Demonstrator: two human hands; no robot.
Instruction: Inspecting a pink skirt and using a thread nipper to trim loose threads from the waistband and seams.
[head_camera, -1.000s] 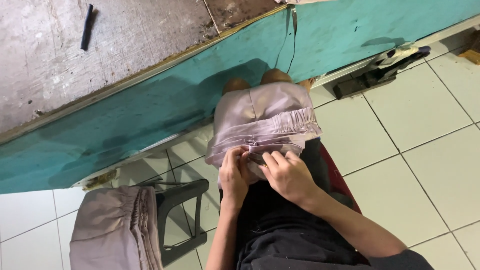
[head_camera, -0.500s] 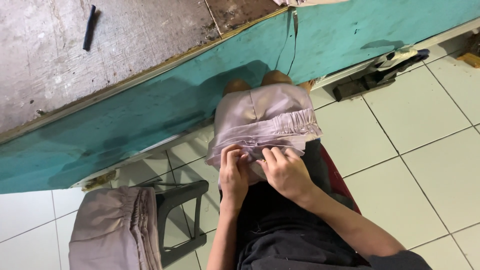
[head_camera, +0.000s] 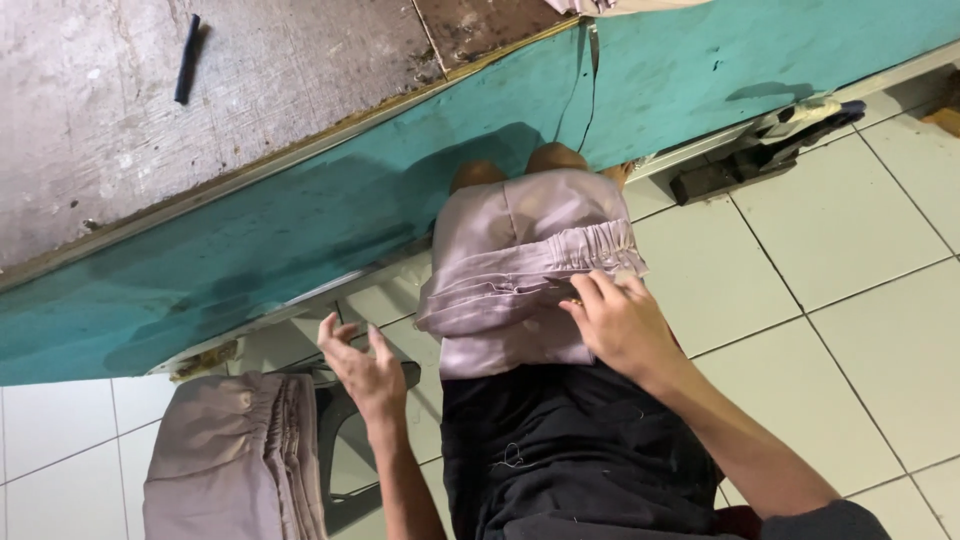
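Observation:
A folded pale lilac garment (head_camera: 520, 270) with a gathered elastic waistband lies across my lap over black trousers (head_camera: 570, 450). My right hand (head_camera: 620, 320) rests flat on its near right part, fingers on the waistband. My left hand (head_camera: 365, 365) hovers open to the left of the garment, off the cloth, fingers spread and holding nothing. Below it a stack of similar lilac garments (head_camera: 235, 460) sits on a dark stool (head_camera: 350, 440).
A teal-painted wall (head_camera: 300, 240) with bare grey plaster above runs across the top. Pale floor tiles (head_camera: 850, 280) spread to the right. A dark bundle of tools or cloth (head_camera: 770, 145) lies at the wall's foot on the right.
My left hand has let go of the garment and moved left and down toward the stack. My right hand has stayed on the garment, now lying flatter.

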